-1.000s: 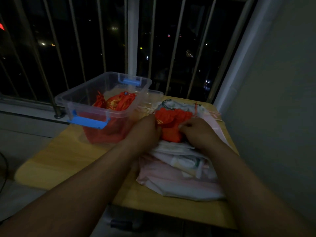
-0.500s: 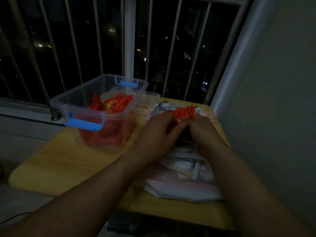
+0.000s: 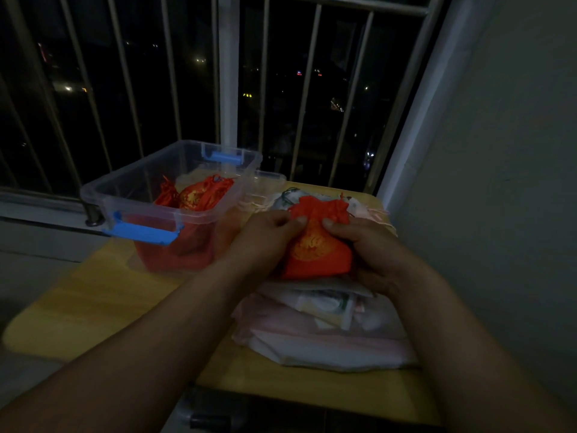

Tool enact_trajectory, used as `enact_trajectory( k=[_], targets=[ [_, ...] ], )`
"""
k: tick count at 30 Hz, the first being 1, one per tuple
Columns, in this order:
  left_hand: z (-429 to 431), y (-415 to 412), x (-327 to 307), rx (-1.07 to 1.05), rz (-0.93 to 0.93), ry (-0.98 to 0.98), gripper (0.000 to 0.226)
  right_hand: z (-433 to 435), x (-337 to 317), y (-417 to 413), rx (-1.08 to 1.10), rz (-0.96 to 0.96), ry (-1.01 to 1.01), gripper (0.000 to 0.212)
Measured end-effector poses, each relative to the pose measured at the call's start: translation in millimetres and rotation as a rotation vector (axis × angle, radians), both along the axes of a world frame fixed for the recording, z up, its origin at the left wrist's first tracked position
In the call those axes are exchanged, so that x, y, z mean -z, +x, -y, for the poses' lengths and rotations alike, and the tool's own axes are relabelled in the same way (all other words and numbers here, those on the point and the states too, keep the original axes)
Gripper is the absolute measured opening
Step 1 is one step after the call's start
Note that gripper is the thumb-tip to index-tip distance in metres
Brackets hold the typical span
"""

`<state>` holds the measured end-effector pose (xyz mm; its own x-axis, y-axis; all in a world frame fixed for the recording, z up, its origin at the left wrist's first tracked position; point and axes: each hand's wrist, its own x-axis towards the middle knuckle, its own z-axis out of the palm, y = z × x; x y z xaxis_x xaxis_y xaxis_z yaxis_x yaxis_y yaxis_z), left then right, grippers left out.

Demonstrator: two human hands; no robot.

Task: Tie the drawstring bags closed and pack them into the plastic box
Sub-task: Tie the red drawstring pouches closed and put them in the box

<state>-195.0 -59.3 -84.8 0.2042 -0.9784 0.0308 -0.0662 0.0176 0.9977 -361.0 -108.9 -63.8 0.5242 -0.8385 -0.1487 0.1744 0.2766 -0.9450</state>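
Note:
A red drawstring bag with a gold pattern stands upright between my two hands, over a pile of pale bags. My left hand grips its left side near the neck, thumb on the front. My right hand grips its right side, thumb by the neck. Its gathered top points away from me. The clear plastic box with blue latches stands to the left and holds red bags.
The wooden table ends close to me and at the left. A grey wall runs along the right. Window bars stand behind the box. The box's clear lid lies behind it.
The red bag was lying crumpled on the pile; both hands have lifted it upright, and its gold pattern now faces me.

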Motion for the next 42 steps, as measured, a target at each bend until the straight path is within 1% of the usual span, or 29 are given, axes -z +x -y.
enact_trajectory(
  k=[3, 6, 9, 13, 14, 16, 20, 24, 28, 31, 35, 39, 42],
  targets=[
    [1.4, 2.8, 2.0, -0.021, -0.009, -0.011, 0.013, -2.0, 1.3, 2.4, 0.099, 0.029, -0.018, 0.024],
    [0.9, 1.9, 0.8, 0.01, -0.017, -0.031, 0.022, -1.3, 3.4, 4.0, 0.164, 0.07, -0.002, 0.022],
    [1.7, 2.0, 0.0, 0.017, -0.083, -0.034, 0.019, -1.1, 7.3, 4.5, 0.193, -0.001, -0.023, 0.026],
    [1.9, 2.6, -1.1, -0.011, -0.16, -0.044, 0.021, 1.8, 14.1, 5.8, 0.176, -0.064, -0.061, 0.03],
    [2.5, 2.4, -0.8, -0.024, -0.164, -0.044, 0.021, 2.7, 14.8, 6.2, 0.183, -0.093, -0.098, 0.027],
    [4.5, 2.2, 1.9, -0.046, -0.145, -0.045, 0.02, 4.5, 15.5, 5.4, 0.213, -0.089, -0.127, 0.018],
    [5.6, 1.9, 3.7, -0.06, -0.159, -0.043, 0.021, 10.1, 16.8, 4.9, 0.268, -0.043, -0.099, 0.021],
    [5.4, 2.7, 2.3, -0.105, -0.252, -0.005, 0.028, 10.9, 17.1, 4.0, 0.277, -0.018, -0.036, 0.021],
    [8.1, 4.1, 2.2, -0.148, -0.324, 0.007, 0.024, 15.0, 16.7, 0.2, 0.298, -0.005, 0.0, 0.02],
    [9.9, 4.0, 2.6, -0.172, -0.343, 0.029, 0.03, 16.6, 15.0, -4.4, 0.293, 0.042, 0.042, 0.028],
    [8.6, 3.8, 2.4, -0.209, -0.394, 0.061, 0.035, 17.1, 13.7, -6.7, 0.307, 0.078, 0.092, 0.031],
    [5.6, 2.3, 0.1, -0.2, -0.326, 0.051, 0.038, 19.7, 15.9, -8.6, 0.309, 0.088, 0.111, 0.03],
    [5.0, 3.6, 1.8, -0.238, -0.142, -0.01, 0.037, 22.1, 18.3, -9.2, 0.332, 0.119, 0.111, 0.023]
  ],
)
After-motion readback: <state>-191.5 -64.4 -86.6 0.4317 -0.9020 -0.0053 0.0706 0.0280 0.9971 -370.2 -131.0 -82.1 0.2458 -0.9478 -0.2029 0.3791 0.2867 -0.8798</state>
